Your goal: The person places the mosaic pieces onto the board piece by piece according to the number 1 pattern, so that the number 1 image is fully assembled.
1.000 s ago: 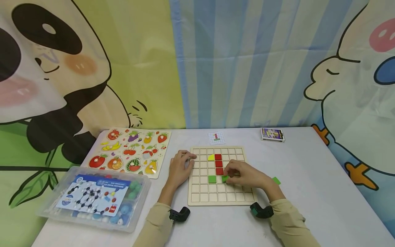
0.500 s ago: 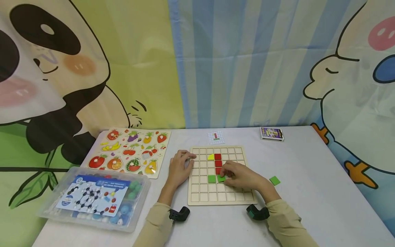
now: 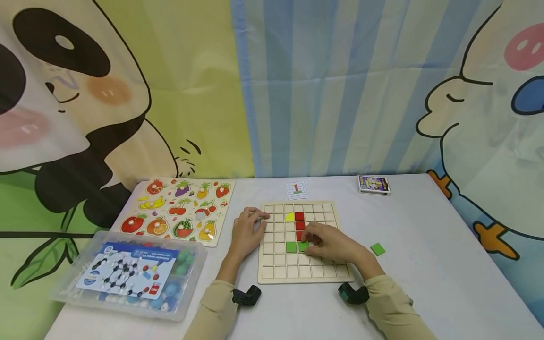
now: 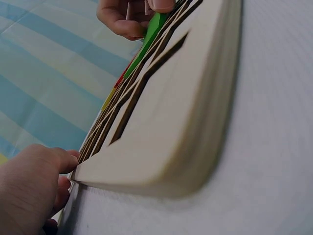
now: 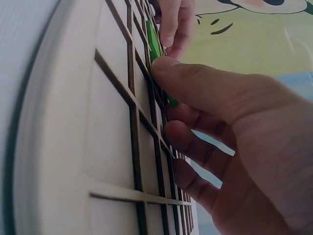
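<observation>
A wooden grid board (image 3: 297, 274) lies on the white table, holding a yellow piece (image 3: 290, 217), a column of red squares (image 3: 300, 221) and a green square (image 3: 291, 246). My right hand (image 3: 329, 243) rests on the board and pinches a second green tile (image 3: 303, 246) in the cell right of the first; the right wrist view shows thumb and fingertips on the tile (image 5: 154, 44). My left hand (image 3: 248, 231) holds the board's left edge, fingers curled over the rim (image 4: 161, 161). A loose green tile (image 3: 377, 249) lies on the table to the right.
A fruit peg puzzle (image 3: 178, 210) lies at the left, with a clear plastic box of model parts (image 3: 127, 274) in front of it. A small pattern card (image 3: 297, 190) and a purple card box (image 3: 374, 184) sit behind the board. A cartoon curtain hangs behind the table.
My right hand has slid left across the board, bringing the green tile down beside the first green square. The left hand has stayed on the board's edge.
</observation>
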The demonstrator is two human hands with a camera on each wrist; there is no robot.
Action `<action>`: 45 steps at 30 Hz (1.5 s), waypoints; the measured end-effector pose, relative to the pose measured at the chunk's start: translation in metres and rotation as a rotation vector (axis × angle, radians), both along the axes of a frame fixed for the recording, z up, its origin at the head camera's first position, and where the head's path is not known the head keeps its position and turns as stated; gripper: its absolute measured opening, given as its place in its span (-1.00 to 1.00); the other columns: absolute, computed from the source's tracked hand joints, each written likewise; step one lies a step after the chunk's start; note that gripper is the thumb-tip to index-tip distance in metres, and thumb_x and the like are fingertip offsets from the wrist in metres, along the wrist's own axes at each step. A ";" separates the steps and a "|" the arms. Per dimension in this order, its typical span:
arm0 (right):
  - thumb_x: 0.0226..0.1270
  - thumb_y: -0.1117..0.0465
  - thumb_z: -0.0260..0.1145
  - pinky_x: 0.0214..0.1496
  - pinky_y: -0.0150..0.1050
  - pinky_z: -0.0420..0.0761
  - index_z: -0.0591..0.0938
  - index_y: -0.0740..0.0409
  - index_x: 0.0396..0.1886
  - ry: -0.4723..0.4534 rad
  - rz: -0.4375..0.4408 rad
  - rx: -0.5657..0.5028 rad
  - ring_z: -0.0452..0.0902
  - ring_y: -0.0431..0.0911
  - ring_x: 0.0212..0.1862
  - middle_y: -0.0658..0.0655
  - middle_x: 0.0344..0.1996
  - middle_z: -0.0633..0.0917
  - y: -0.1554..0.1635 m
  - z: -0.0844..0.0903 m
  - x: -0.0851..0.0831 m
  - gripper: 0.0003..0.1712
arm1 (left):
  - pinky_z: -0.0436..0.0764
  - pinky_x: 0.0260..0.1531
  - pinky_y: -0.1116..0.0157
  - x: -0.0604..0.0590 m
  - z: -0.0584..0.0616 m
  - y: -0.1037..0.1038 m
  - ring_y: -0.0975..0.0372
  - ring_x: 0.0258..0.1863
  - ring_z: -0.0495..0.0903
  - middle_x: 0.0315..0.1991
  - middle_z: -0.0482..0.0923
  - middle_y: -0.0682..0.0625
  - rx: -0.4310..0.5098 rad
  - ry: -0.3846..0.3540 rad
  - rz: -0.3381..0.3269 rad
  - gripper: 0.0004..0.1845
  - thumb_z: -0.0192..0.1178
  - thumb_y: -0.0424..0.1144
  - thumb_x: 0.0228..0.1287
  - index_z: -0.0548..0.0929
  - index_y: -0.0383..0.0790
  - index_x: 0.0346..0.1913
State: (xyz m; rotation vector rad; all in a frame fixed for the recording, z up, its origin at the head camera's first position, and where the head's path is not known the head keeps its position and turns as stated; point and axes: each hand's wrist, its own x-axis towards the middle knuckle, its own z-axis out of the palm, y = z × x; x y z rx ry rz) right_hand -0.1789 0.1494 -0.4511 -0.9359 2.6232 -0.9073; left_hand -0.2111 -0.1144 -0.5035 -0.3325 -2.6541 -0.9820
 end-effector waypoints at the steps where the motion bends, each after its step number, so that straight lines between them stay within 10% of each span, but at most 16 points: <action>1: 0.17 0.08 0.39 -0.18 -0.37 0.49 0.57 -0.04 -0.17 0.002 -0.006 0.000 0.47 -0.19 -0.25 -0.10 -0.26 0.58 0.000 0.000 0.000 -0.75 | 0.31 -0.14 0.17 0.000 0.000 0.000 0.13 -0.03 0.51 -0.04 0.50 0.01 0.003 -0.005 0.000 -0.85 0.20 -0.24 0.24 0.69 0.02 -0.16; 45: 0.18 0.02 0.37 -0.19 -0.39 0.48 0.56 -0.03 -0.17 -0.017 -0.029 -0.015 0.44 -0.23 -0.27 -0.10 -0.28 0.56 -0.001 -0.005 -0.002 -0.73 | 0.31 -0.15 0.18 0.000 0.000 0.000 0.12 -0.02 0.52 -0.03 0.50 0.00 0.000 -0.004 0.001 -0.85 0.19 -0.23 0.24 0.68 0.04 -0.17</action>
